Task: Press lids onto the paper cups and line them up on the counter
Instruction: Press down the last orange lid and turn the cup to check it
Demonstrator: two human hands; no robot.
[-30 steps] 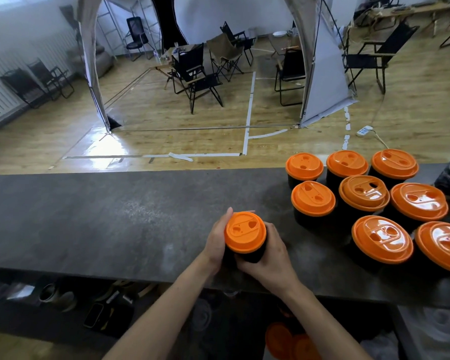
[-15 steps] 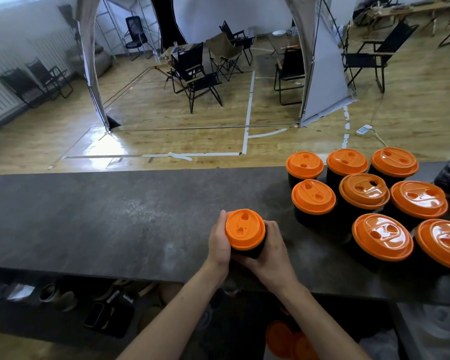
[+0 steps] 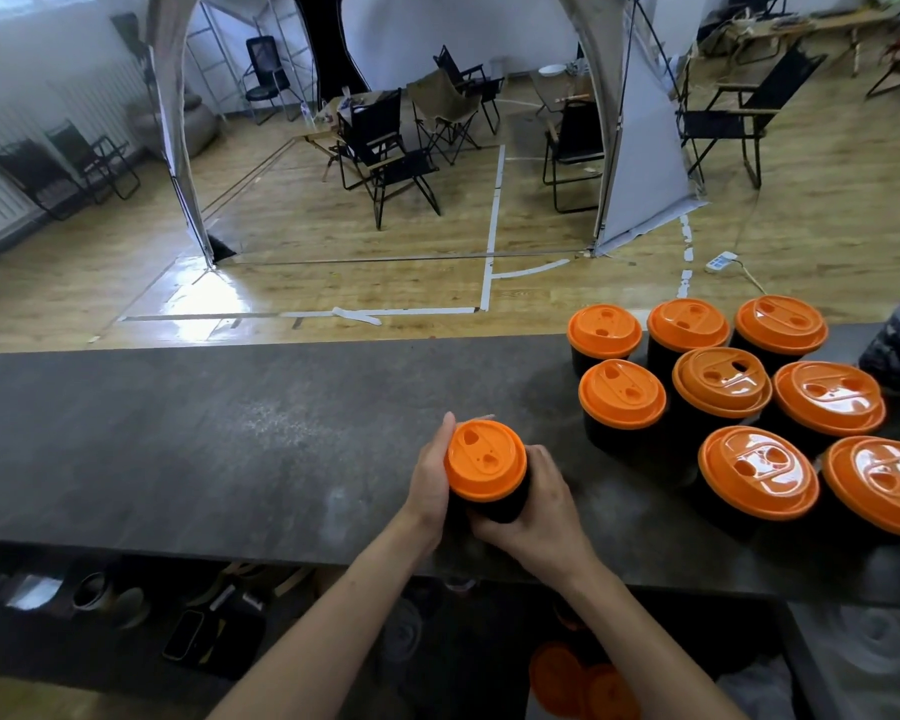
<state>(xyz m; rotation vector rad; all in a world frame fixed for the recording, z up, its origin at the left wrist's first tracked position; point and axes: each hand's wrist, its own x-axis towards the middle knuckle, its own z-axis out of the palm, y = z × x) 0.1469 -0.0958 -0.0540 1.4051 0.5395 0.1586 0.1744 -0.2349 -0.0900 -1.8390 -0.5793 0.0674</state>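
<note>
A black paper cup [image 3: 500, 504] with an orange lid [image 3: 484, 459] stands near the front edge of the dark counter [image 3: 204, 433]. My left hand [image 3: 430, 480] holds its left side, thumb up against the lid's rim. My right hand [image 3: 541, 506] wraps round its lower right side. Several more black cups with orange lids [image 3: 622, 392] stand bunched in rows on the counter to the right.
Loose orange lids [image 3: 572, 678] lie on a lower shelf below the counter's front edge. Shoes and a phone [image 3: 183, 634] lie on the floor under the counter at left. Beyond the counter is a wooden floor with folding chairs [image 3: 385, 158].
The cup has turned in my hands: the lid's holes have rotated. Both hands keep their hold, and the cup stays in about the same spot.
</note>
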